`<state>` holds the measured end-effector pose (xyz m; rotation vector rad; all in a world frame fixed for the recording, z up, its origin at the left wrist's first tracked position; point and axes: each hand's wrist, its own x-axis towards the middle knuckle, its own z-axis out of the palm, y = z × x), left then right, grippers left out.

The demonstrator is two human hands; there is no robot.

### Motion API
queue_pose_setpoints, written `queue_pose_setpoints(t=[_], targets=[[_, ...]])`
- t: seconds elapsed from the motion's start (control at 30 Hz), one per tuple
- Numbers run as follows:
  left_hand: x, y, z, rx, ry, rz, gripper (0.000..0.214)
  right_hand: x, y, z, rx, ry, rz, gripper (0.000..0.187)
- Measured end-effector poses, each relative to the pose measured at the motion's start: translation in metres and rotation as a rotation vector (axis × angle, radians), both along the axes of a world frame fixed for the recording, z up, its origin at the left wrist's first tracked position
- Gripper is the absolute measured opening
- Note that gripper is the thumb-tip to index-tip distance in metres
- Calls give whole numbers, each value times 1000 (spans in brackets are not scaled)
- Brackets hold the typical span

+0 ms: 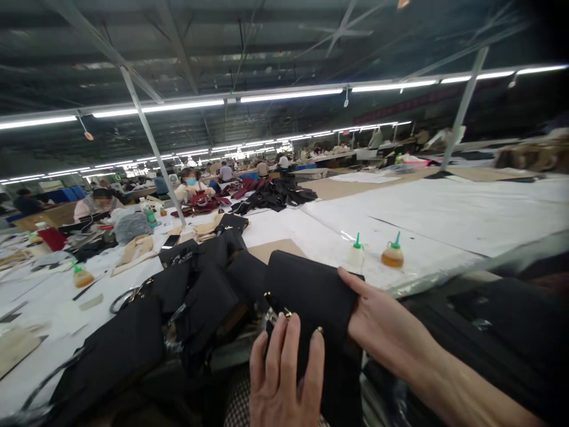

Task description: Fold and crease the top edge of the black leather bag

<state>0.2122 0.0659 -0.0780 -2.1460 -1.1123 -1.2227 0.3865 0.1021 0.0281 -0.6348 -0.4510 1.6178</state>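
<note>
Left hand (284,370): in low and close, fingers a little apart, tips at the front of the black bag (306,284) by the gold-coloured fittings (320,330); whether they pinch anything, I can't tell.
Right hand (377,323): here on the bag's right edge, thumb along the near face, the other fingers hidden behind, and the edge is clasped between them.
Bag in hand: right there between the two hands, tilted, its smooth panel rising beyond the left fingertips.
Bag pile (120,338): plenty of black ones, heaped left of the left hand, some with looped handles showing.
Bottles: two just beyond the right hand, a pale bottle (357,257) and an amber bottle (393,257), both green-tipped, both upright on the white tabletop (466,222).
Phone (170,241): past the pile, farther off to the left hand's left.
Cloth heaps: well beyond both hands, black pieces (280,194) next to maroon pieces (200,203).
Co-worker (191,185): a masked person behind the maroon.
Lamps (291,95): long bright tubes, high above everything.
</note>
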Motion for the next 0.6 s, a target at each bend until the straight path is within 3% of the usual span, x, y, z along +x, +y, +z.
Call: queue_pose_setpoints(t=[0.1,0.2,0.3,0.4,0.47,0.53,0.6], targets=[[4,-12,2,9,133,8,47,-11,-35,-21,65,5,170,34],[-17,-26,11,-119,211,-34,55,-7,-50,-31,138,-51,291,28],[-44,-38,36,-452,190,5,59,2,-46,-45,223,-204,455,26],[-67,-41,66,-788,165,95,40,-1,-41,-69,283,-525,518,37],[-79,-37,77,-963,190,125,21,-10,-52,-83,420,-823,410,40],[-90,-31,79,-1091,215,166,12,-21,-76,-90,649,-1083,152,34],[-98,-24,73,-1155,225,225,12,-27,-109,-90,828,-1206,-88,29]])
